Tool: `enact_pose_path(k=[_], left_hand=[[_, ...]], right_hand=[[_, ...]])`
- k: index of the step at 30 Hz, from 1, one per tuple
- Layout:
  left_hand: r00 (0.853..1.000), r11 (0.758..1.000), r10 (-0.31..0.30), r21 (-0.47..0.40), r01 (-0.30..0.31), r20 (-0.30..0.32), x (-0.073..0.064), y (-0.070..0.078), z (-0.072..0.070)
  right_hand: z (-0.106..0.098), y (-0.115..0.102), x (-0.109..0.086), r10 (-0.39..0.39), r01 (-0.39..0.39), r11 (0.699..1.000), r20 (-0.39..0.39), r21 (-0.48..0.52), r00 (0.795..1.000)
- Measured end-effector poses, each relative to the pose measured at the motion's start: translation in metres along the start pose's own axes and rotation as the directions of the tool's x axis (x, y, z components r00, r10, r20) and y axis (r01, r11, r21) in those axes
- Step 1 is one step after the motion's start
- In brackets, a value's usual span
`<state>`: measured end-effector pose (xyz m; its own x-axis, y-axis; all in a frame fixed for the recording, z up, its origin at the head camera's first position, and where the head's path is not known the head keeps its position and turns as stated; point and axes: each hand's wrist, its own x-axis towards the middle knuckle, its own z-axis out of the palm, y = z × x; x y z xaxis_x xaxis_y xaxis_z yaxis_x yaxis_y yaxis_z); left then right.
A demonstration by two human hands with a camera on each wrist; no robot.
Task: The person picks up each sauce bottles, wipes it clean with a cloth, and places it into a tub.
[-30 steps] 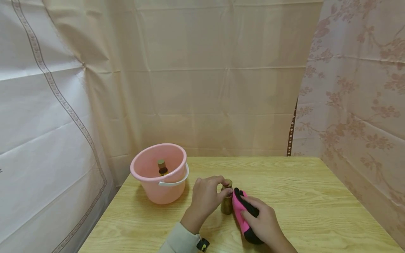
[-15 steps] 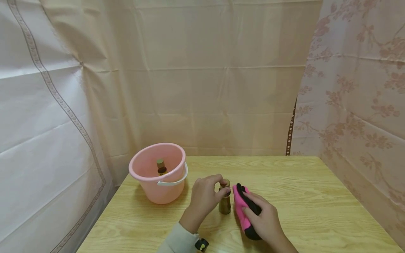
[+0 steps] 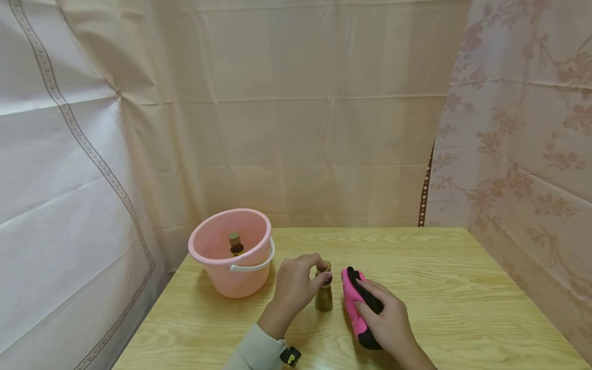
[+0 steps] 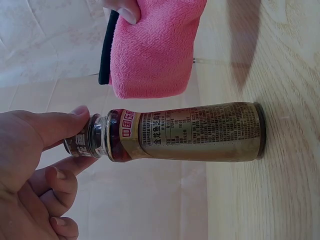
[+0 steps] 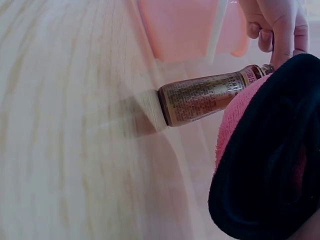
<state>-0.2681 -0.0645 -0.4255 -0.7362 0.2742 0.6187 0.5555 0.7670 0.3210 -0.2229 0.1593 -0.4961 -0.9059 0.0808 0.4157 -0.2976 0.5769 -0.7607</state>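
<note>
My left hand (image 3: 292,285) pinches a small sesame oil bottle (image 3: 324,299) by its cap between thumb and fingers. The bottle is upright, its base low over the wooden table; the left wrist view shows its gold printed label (image 4: 200,132) and clear neck. To its right, my right hand (image 3: 390,314) grips a folded pink fleecy cloth piece with black edging (image 3: 353,311). A gap separates this piece from the bottle in the head view. Seen from the right wrist, the black edging (image 5: 250,165) hides part of the bottle's neck.
A pink bucket (image 3: 236,280) with a white handle (image 3: 254,267) stands to the left on the table (image 3: 416,246). Inside it is another bottle (image 3: 236,244) with a brownish cap. Beige curtains (image 3: 296,128) hang behind the table, with patterned cloth (image 3: 532,154) at the right.
My left hand and the bottle have shifted slightly left. The pink cloth piece, close against the bottle a second ago, is now apart from it, still held by my right hand.
</note>
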Motion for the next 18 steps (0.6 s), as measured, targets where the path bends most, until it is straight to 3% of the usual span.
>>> enact_pose_path(k=[7, 18], left_hand=[[0.999, 0.999, 0.036, 0.024, -0.037, 0.026, 0.003, 0.004, -0.006], [0.983, 0.977, 0.178, 0.115, -0.182, 0.044, 0.02, 0.011, -0.032]], right_hand=[[0.0, 0.0, 0.0, -0.007, 0.007, 1.0, -0.008, -0.003, 1.0], [0.001, 0.0, 0.0, -0.007, 0.007, 1.0, -0.007, 0.002, 1.0]])
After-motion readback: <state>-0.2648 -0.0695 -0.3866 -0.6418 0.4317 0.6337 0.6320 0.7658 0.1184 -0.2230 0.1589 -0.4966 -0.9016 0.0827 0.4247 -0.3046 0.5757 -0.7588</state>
